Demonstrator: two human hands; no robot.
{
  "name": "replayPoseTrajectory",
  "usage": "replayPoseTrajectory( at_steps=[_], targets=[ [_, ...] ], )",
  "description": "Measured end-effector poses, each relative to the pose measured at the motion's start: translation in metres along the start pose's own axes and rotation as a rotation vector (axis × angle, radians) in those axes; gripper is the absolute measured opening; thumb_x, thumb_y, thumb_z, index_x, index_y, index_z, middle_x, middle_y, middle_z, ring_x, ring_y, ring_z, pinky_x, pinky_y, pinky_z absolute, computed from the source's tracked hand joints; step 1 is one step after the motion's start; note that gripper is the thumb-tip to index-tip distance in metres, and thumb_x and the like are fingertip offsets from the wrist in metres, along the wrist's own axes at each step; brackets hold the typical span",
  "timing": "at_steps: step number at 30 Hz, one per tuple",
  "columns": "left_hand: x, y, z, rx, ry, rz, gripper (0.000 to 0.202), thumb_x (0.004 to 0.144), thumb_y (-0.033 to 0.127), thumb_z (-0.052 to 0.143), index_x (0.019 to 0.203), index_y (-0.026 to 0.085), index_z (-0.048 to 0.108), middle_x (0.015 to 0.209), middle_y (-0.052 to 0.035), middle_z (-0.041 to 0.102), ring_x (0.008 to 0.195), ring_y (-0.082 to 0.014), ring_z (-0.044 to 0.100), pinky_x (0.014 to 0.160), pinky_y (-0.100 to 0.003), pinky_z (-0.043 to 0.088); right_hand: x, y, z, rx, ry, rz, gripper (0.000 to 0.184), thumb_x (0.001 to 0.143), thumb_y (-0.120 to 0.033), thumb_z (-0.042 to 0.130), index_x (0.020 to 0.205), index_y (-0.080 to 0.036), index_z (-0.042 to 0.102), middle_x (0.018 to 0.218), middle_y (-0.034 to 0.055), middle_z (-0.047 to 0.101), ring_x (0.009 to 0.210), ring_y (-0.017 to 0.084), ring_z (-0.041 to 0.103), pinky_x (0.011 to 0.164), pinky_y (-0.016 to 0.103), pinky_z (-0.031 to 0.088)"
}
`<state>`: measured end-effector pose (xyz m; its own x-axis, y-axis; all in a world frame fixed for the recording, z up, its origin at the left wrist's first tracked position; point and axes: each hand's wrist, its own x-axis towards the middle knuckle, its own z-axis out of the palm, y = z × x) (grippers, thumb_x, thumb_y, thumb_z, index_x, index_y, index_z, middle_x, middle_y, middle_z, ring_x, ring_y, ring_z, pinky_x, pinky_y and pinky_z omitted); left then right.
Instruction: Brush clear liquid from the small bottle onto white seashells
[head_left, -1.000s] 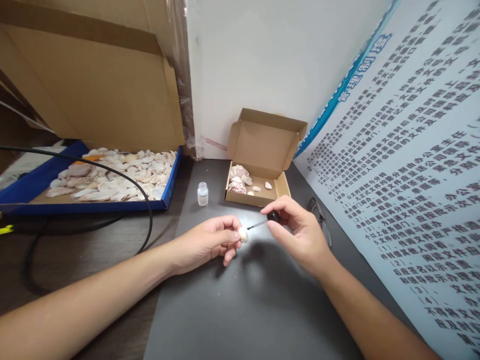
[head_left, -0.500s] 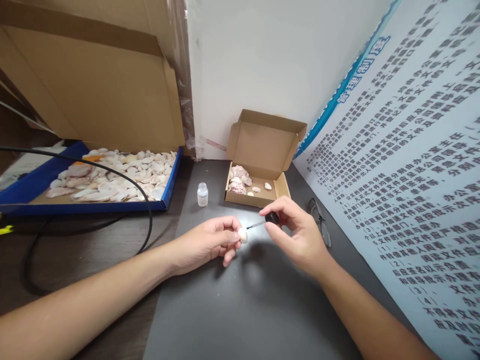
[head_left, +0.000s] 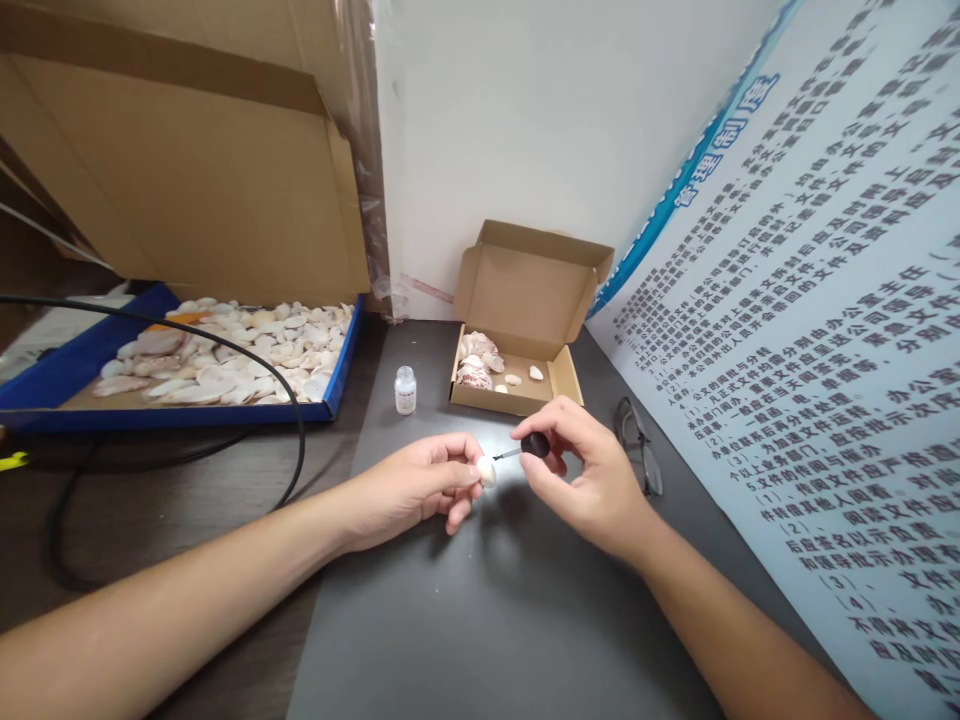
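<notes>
Between the thumb and fingers of my left hand point(head_left: 424, 487) is a small pale seashell point(head_left: 487, 472). My right hand point(head_left: 589, 475) pinches the round black cap of a brush point(head_left: 534, 446), whose thin stem points left. The brush tip is at the upper edge of the shell; whether it touches I cannot tell. Beyond my left hand, a small clear bottle point(head_left: 405, 390) with a white label stands upright without a cap. Farther back, an open cardboard box point(head_left: 491, 400) holds several shells, some large and ridged, some small and pale.
A wide blue-edged box point(head_left: 225, 412) full of pale shells lies at left, its lid raised. A black cable point(head_left: 296, 400) loops across its front. Folded glasses point(head_left: 641, 447) lie beyond my right hand. A printed board point(head_left: 787, 330) leans along the right side.
My right hand has shifted slightly left, and the black cap is turned more toward view. The brush tip stays by the shell; my left hand has hardly moved.
</notes>
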<state>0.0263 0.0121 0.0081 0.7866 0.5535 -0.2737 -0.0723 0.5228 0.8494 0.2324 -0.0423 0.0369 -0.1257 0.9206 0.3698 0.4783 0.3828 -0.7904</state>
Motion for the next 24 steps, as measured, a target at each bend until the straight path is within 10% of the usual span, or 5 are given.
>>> replayPoseTrajectory(
  at_steps=[24],
  targets=[
    [-0.0001, -0.0014, -0.002, 0.006, 0.004, 0.007, 0.026, 0.077, 0.03, 0.076, 0.081, 0.017, 0.054, 0.07, 0.0026, 0.06, 0.051, -0.0069, 0.053, 0.054, -0.021, 0.042, -0.0017, 0.0015, -0.0001, 0.087, 0.043, 0.018, 0.013, 0.083, -0.016, 0.061, 0.092, -0.024, 0.065, 0.08, 0.0002, 0.052, 0.066, 0.016, 0.048, 0.061, 0.03, 0.042]
  ],
)
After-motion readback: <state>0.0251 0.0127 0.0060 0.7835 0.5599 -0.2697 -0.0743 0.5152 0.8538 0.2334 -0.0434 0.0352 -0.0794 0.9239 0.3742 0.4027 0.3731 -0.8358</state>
